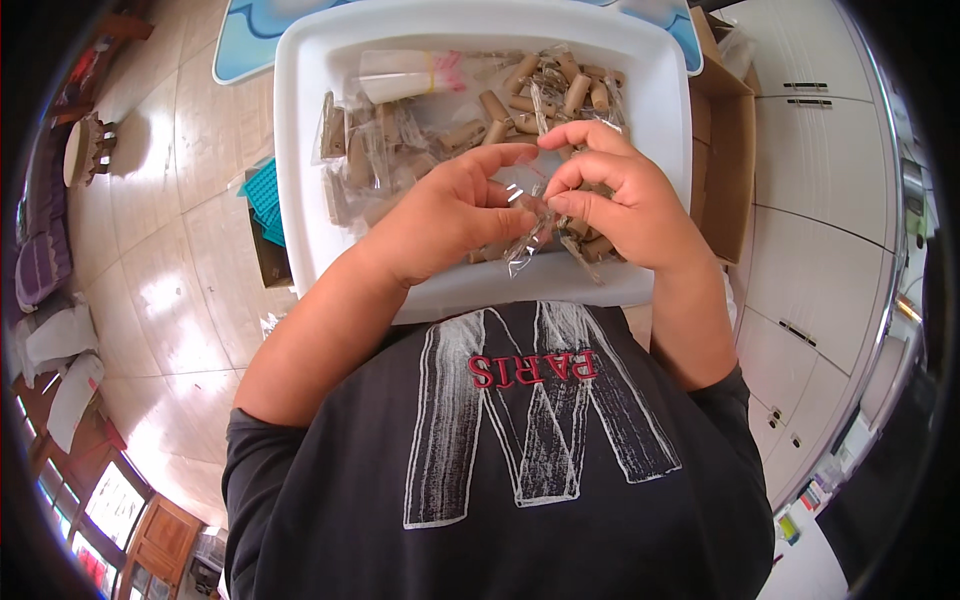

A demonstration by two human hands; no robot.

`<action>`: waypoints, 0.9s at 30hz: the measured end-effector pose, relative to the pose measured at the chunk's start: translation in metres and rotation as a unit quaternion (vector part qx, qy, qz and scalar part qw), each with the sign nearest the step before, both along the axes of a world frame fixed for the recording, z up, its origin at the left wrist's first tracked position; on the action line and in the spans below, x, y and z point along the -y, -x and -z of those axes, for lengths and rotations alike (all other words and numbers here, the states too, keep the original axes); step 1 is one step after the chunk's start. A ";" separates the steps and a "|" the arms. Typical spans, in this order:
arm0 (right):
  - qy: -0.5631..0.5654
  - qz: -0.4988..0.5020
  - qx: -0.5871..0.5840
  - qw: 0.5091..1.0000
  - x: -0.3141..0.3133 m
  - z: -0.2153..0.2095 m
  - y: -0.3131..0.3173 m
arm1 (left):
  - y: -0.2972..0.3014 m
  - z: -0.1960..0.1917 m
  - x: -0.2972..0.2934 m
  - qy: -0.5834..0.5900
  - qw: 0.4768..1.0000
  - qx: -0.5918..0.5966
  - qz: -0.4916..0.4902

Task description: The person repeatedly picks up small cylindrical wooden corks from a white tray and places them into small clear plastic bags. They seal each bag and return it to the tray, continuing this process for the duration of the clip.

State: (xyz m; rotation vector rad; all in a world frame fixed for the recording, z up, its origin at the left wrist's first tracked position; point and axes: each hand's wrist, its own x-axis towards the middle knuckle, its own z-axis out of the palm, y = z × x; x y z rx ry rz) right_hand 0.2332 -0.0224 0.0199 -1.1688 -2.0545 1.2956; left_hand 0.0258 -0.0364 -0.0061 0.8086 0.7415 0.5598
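Note:
Over a white plastic tub (302, 60), my two hands are close together, working on a small clear plastic bag (530, 243). My left hand (465, 205) is closed on the bag with thumb and fingers. My right hand (625, 195) pinches thumb against forefinger at the bag's edge, its other fingers bent above. What lies inside the bag is mostly hidden by my fingers. Beneath and beyond my hands are several loose brown cylinders (577, 94). On the tub's left side lie similar brown pieces in clear bags (357, 160).
A stack of clear bags with pink marks (405, 77) lies at the tub's far side. The tub rests by a blue-patterned tabletop (245, 45). Right of it stand an open cardboard box (725, 150) and white cabinets (820, 150). A teal textured item (264, 200) sits at left, near a stool (85, 150).

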 end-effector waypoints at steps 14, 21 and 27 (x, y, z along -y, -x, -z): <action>0.058 -0.036 -0.037 0.997 -0.007 0.002 -0.006 | 0.001 0.004 0.000 0.006 1.000 0.019 0.022; 0.064 0.006 -0.031 0.997 -0.008 0.002 0.000 | 0.003 0.009 0.000 -0.008 0.998 0.027 0.050; -0.033 0.088 -0.040 0.995 0.003 0.004 0.016 | 0.001 0.002 -0.001 -0.021 0.999 -0.002 0.032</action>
